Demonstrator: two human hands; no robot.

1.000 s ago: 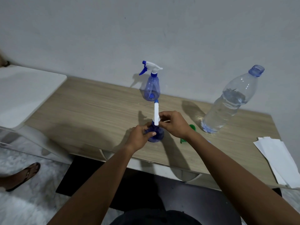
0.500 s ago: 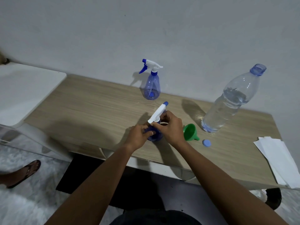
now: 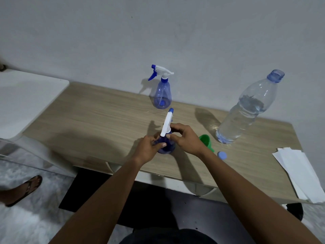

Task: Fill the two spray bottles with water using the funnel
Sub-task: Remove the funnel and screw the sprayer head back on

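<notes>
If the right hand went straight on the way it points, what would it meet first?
The near spray bottle, whose neck the right hand pinches; just beyond, probably the left hand.

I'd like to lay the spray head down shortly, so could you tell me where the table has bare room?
The table is bare across its left half, from its edge to the held spray bottle. The right is crowded: funnel, cap, water bottle, papers.

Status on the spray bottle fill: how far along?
Done: water bottle uncapped, cap and funnel lying nearby. In hand: left hand grips the near spray bottle, fill level unclear; right hand pinches its spray head. Left: far spray bottle looks empty, head on.
</notes>
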